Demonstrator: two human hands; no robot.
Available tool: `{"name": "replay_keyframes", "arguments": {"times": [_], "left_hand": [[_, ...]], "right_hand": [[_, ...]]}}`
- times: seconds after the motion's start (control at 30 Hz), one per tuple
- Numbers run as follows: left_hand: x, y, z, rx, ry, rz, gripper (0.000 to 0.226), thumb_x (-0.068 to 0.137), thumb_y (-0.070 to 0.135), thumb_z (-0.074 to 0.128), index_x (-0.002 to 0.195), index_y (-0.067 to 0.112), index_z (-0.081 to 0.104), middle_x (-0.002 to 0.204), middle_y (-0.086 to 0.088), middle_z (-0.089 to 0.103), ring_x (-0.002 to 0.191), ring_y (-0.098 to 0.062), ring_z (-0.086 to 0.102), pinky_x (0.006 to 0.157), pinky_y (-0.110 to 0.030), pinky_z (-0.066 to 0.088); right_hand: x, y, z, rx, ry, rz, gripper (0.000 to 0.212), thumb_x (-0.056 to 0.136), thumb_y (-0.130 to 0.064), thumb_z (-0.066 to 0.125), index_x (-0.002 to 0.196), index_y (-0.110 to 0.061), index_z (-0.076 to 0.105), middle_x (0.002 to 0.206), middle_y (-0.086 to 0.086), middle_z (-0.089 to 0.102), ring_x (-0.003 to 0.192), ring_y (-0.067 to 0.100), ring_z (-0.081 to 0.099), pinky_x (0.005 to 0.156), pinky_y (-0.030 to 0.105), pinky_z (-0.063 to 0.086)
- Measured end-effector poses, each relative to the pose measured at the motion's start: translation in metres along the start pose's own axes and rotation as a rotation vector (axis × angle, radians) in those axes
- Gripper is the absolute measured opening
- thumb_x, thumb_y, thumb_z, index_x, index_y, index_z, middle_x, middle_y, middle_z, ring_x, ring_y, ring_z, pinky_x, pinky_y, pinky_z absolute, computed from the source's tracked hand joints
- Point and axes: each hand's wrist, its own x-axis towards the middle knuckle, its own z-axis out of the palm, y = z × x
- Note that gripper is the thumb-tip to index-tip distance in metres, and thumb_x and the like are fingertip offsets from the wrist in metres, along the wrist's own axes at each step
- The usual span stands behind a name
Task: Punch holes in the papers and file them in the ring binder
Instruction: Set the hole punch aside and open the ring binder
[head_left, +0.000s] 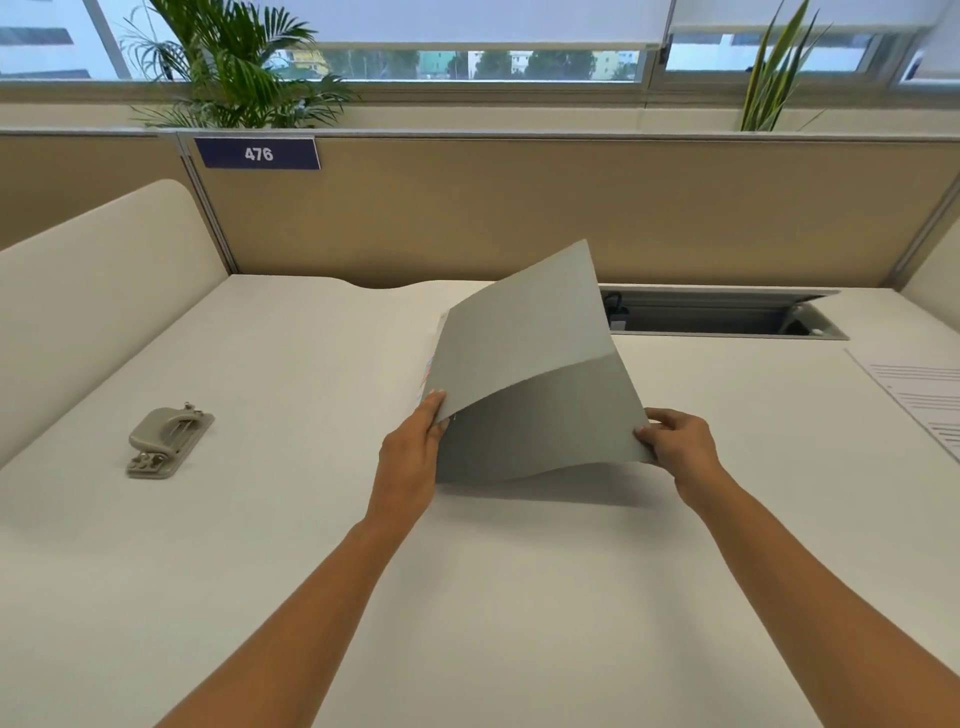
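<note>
A sheet of paper (524, 364) is held up above the middle of the white desk (311, 571), curled so its grey back faces me. My left hand (410, 457) pinches its lower left edge. My right hand (680, 447) pinches its lower right corner. Some colour printing shows at the sheet's left edge. A beige hole punch (166, 441) lies flat on the desk to the left, well apart from both hands. A printed sheet (919, 400) lies flat at the desk's right edge. No ring binder is in view.
An open cable tray (727, 314) is sunk into the desk behind the held paper. Tan partition panels (519, 208) wall the back, a cream divider (93, 291) the left. A blue tag reading 476 (258, 153) and plants sit above.
</note>
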Motion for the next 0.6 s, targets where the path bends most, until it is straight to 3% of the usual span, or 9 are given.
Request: {"name": "replay_keyframes", "arguments": {"times": [0.17,0.27,0.33,0.43,0.6], "left_hand": [[-0.021,0.037,0.03,-0.118,0.04,-0.041,0.038,0.099,0.018,0.037,0.134,0.009,0.047,0.127,0.002,0.056,0.114,-0.008,0.051,0.102,-0.023,0.042],[-0.031,0.056,0.052,-0.182,0.075,-0.067,0.031,0.1,0.017,0.035,0.125,0.021,0.051,0.11,0.013,0.06,0.095,0.01,0.056,0.081,-0.002,0.043],[-0.037,0.064,0.067,-0.211,0.116,-0.098,0.027,0.1,0.016,0.035,0.118,0.028,0.05,0.098,0.021,0.059,0.083,0.016,0.056,0.07,0.001,0.042],[-0.044,0.071,0.087,-0.264,0.162,-0.161,0.027,0.1,0.018,0.035,0.118,0.012,0.054,0.09,0.01,0.059,0.071,0.0,0.052,0.066,-0.018,0.046],[-0.052,0.08,0.108,-0.325,0.217,-0.241,0.024,0.1,0.019,0.034,0.111,0.013,0.054,0.089,0.003,0.06,0.083,-0.017,0.056,0.086,-0.047,0.051]], "right_hand": [[-0.001,0.014,-0.066,-0.01,0.05,-0.046,0.034,0.085,-0.002,0.058,0.118,-0.008,0.06,0.095,0.011,0.065,0.091,0.027,0.06,0.094,0.044,0.049],[0.007,0.024,-0.103,-0.022,0.061,-0.06,0.033,0.085,-0.001,0.058,0.117,-0.008,0.061,0.094,0.012,0.065,0.088,0.027,0.059,0.094,0.045,0.049],[0.013,0.031,-0.124,-0.034,0.064,-0.062,0.032,0.085,0.0,0.058,0.116,-0.008,0.061,0.093,0.013,0.065,0.088,0.027,0.059,0.094,0.045,0.049],[0.021,0.042,-0.151,-0.048,0.06,-0.051,0.032,0.085,-0.001,0.058,0.116,-0.01,0.061,0.094,0.013,0.065,0.089,0.028,0.059,0.093,0.044,0.05],[0.03,0.056,-0.187,-0.071,0.059,-0.021,0.032,0.084,-0.001,0.06,0.115,-0.01,0.06,0.096,0.014,0.064,0.089,0.028,0.058,0.091,0.044,0.05]]}}
